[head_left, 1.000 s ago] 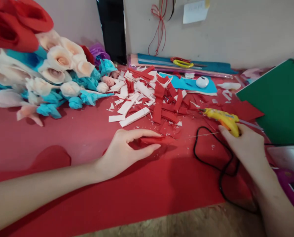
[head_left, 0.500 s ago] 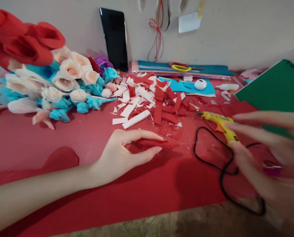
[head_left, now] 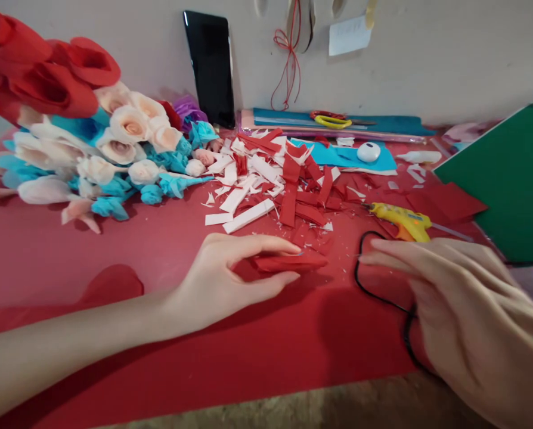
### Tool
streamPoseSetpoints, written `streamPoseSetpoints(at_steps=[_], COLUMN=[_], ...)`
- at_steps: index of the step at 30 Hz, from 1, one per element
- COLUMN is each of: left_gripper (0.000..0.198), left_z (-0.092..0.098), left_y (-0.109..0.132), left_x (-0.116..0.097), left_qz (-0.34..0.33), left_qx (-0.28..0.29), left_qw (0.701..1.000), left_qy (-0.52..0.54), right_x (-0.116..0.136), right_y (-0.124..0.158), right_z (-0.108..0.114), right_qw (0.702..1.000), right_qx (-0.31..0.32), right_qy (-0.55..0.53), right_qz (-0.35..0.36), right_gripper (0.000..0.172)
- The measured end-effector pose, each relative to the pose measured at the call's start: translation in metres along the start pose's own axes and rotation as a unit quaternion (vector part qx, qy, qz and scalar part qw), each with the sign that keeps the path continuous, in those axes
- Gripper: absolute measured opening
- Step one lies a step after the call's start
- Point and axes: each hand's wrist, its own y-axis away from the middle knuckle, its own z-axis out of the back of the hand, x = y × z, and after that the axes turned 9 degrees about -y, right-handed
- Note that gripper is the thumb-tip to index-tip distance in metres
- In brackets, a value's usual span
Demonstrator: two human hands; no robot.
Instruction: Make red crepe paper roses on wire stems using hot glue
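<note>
1. The left hand (head_left: 237,268), near the center of the frame, is gripping a folded red crepe-paper piece (head_left: 294,263) between its thumb and fingers; the piece's narrow end is pointing right.
2. The right hand (head_left: 463,313), at the lower right, is extending its fingers leftward; blur and angle are hiding whether it is pinching anything.
3. A yellow hot glue gun (head_left: 403,220) is lying just above the right hand in the frame, its nozzle facing left, while a black cord (head_left: 406,339) is curving beside that hand's fingers.
4. Red and white paper strips (head_left: 253,205) are lying in a heap above the left hand.
5. Paper roses (head_left: 130,126) in red, cream and blue are crowding the upper left.
6. Yellow-handled scissors (head_left: 338,124) are resting on rolled blue material at the upper center, and a green board (head_left: 512,185) is slanting at the right edge.
</note>
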Motion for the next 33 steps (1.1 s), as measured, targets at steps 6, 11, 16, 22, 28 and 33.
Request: streamPoseSetpoints(at_steps=[6,11,16,22,28,33], left_gripper=[0.018,0.020,0.017,0.022,0.024,0.019], left_z=[0.000,0.000,0.000,0.002,0.004,0.003], left_y=[-0.002,-0.003,-0.002,-0.001,0.001,0.003], left_x=[-0.003,-0.002,-0.003,-0.003,-0.009,-0.012], left_qz=[-0.024,-0.037,-0.032,-0.032,-0.037,-0.026], left_qx=[0.011,0.017,0.008,0.015,0.037,0.031], left_qw=[1.000,0.999,0.999,0.999,0.998,0.998], left_qy=[0.011,0.010,-0.001,0.017,0.037,0.038], right_x=[-0.001,0.003,0.002,0.004,0.006,0.007], right_y=[-0.004,-0.003,-0.006,-0.007,-0.007,-0.006], right_z=[-0.018,-0.017,-0.015,-0.022,-0.029,-0.028], right_qw=[0.997,0.989,0.984,0.994,0.990,0.987], right_qx=[0.030,0.002,-0.019,0.021,0.025,0.040], right_qy=[-0.064,-0.125,-0.154,-0.105,-0.137,-0.156], right_qz=[-0.010,-0.077,-0.085,0.003,0.011,0.021], right_gripper=[0.034,0.041,0.048,0.038,0.028,0.031])
